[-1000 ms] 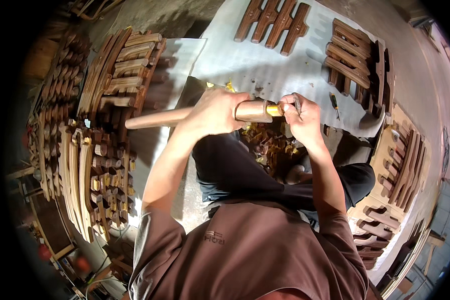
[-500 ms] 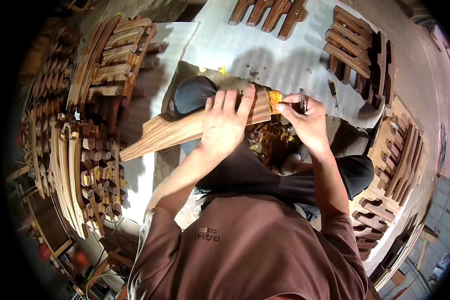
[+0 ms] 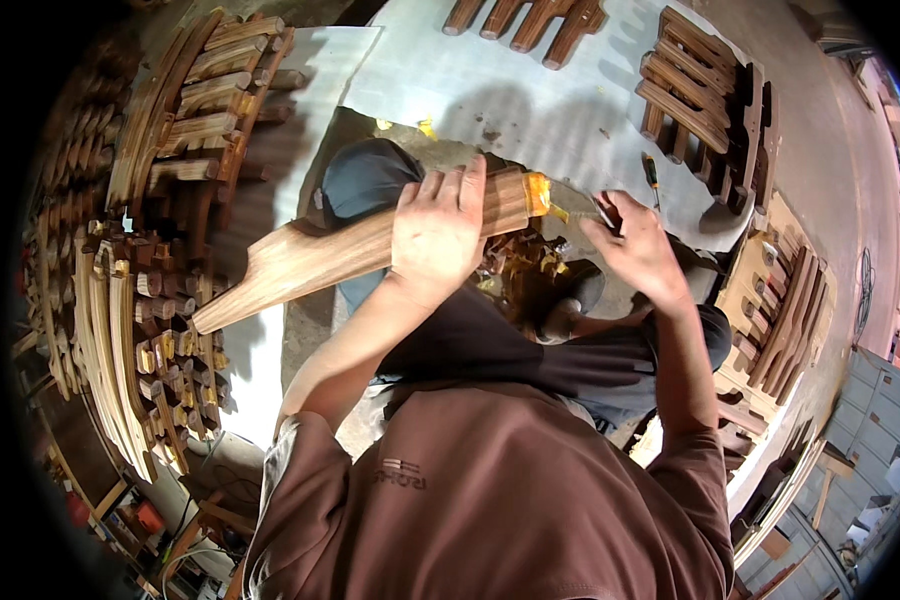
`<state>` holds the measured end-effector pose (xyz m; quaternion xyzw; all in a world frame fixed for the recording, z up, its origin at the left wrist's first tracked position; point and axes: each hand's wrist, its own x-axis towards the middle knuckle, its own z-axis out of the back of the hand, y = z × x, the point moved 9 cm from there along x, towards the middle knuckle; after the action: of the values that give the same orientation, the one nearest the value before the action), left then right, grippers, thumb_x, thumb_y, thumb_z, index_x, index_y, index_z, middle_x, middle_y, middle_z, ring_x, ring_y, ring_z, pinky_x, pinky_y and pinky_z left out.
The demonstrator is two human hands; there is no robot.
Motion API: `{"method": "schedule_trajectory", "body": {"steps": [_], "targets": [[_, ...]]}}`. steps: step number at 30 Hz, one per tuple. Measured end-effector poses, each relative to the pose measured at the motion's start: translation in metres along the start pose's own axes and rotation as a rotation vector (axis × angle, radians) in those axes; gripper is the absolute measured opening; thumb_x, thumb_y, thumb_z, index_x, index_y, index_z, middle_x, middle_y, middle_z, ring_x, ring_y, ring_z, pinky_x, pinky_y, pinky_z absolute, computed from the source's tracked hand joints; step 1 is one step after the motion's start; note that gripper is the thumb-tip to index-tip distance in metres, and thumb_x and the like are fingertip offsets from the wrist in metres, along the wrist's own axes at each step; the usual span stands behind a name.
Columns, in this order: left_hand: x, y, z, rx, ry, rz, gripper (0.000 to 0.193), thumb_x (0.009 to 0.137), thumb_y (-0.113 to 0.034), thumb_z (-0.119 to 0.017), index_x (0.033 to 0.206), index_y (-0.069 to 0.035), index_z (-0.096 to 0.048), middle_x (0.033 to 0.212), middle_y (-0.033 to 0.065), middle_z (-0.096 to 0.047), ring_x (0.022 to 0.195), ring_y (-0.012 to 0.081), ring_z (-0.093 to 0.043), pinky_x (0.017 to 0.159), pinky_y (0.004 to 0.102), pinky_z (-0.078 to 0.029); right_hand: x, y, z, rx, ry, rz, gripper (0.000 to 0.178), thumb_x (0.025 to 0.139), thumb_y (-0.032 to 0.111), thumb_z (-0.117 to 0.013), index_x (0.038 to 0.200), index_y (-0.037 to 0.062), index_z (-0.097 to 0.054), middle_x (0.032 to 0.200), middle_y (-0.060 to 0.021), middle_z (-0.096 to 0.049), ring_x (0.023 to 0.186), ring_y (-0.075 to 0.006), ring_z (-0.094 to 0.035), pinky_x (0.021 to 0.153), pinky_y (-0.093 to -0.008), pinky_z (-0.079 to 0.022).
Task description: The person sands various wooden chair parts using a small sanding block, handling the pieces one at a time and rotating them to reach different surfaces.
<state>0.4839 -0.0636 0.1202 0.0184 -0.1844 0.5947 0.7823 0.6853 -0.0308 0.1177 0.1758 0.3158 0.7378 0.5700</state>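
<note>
person holding a shaped wooden piece with a yellow-coated end, among stacks of similar pieces

the wooden piece (image 3: pixel 345 248) is slanting across the scene in front of the wearer, its narrow tip at the near left and its yellow end (image 3: pixel 538 193) at the far right. the left hand (image 3: pixel 437 235) is pressing over its middle, fingers together and bending over the far edge, holding it. a yellow strip (image 3: pixel 560 214) is hanging from the end. the right hand (image 3: pixel 635 240), just to the right and apart from the wood, is curling thumb and fingers closely around a thin tool (image 3: pixel 602 212).

yellow and brown scraps (image 3: pixel 525 262) are lying heaped between the legs; whether a container is holding them cannot be told. a white sheet (image 3: pixel 420 70) is bearing a far row of dark pieces (image 3: pixel 540 25), a stack at the far right (image 3: pixel 695 95) and a screwdriver (image 3: pixel 651 172). at right, cardboard (image 3: pixel 780 222) is carrying more pieces (image 3: pixel 795 320). stacks at left (image 3: pixel 100 350) are showing some yellow ends.

the right fingers are hiding most of the tool; the left palm is covering part of the wood. the far row is running out at the top edge. at the near left, a red object (image 3: pixel 150 517) is sitting among dim, unclear clutter.
</note>
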Motion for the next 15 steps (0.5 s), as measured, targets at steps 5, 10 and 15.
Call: {"method": "schedule_trajectory", "body": {"steps": [5,10,15], "targets": [[-0.003,0.010,0.008,-0.081,0.074,0.080,0.062,0.060,-0.016,-0.077,0.118,-0.006,-0.056,0.096,0.0114,-0.062,0.091,0.0318,-0.063,0.079,0.0428,-0.052,-0.014,0.037,0.018,-0.234,0.157,0.088,0.023,0.096,0.021,-0.059,0.102,-0.0008,-0.061,0.089,-0.0226,-0.064,0.080,-0.0434,-0.060,0.070,-0.0415,-0.049],[-0.002,0.008,0.008,-0.091,0.124,0.031,0.055,0.059,-0.018,-0.078,0.109,-0.006,-0.057,0.091,0.0120,-0.063,0.084,0.0315,-0.065,0.075,0.0412,-0.052,-0.007,0.029,0.016,-0.174,0.077,0.161,0.020,0.095,0.020,-0.062,0.096,-0.0001,-0.059,0.082,-0.0199,-0.063,0.073,-0.0398,-0.061,0.064,-0.0417,-0.048],[-0.002,0.011,0.006,-0.085,0.150,0.027,0.053,0.058,-0.017,-0.077,0.104,-0.005,-0.054,0.091,0.0129,-0.064,0.085,0.0315,-0.065,0.075,0.0402,-0.051,-0.013,0.061,0.008,-0.428,-0.099,0.472,0.011,0.086,0.010,-0.065,0.094,0.0050,-0.060,0.077,-0.0120,-0.061,0.068,-0.0304,-0.063,0.056,-0.0392,-0.049]]}}
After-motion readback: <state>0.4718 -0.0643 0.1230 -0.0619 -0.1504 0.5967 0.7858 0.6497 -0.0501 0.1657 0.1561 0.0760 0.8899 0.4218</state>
